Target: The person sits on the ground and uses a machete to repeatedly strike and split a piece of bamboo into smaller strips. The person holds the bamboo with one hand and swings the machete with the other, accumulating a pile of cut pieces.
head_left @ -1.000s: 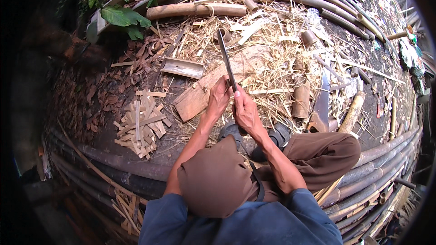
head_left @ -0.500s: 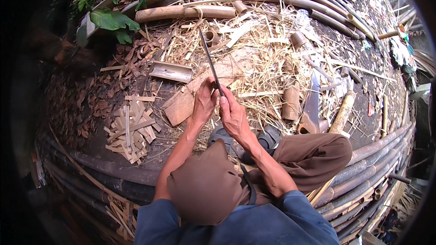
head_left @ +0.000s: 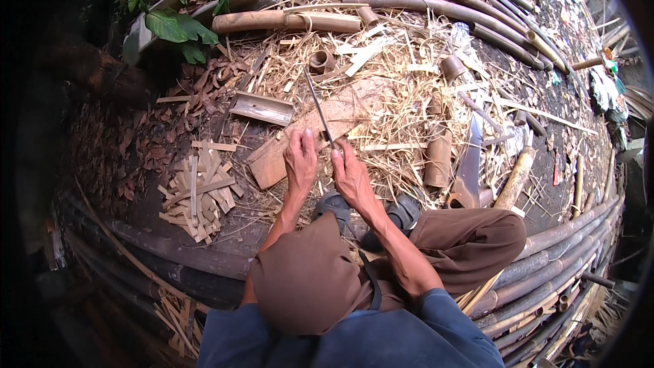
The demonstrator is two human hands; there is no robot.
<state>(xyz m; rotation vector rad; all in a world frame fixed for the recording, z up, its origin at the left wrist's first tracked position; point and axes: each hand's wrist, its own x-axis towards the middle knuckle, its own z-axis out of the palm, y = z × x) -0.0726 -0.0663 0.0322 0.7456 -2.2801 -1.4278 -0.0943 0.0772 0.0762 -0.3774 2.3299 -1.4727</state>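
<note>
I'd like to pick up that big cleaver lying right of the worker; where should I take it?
Take the broad dark cleaver by its pale wooden handle, coming from the right: the handle angles clear of the blade, with bare ground beside it.

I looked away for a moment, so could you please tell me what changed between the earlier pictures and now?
Both hands slid back toward the knees along the thin bamboo strip, left hand and right hand keeping their grip. The flat wooden block, the pile of short slats and the big knife stayed put.

the thin strip's [head_left: 319, 112] lower end hides, perhaps, inside both hands.
</note>
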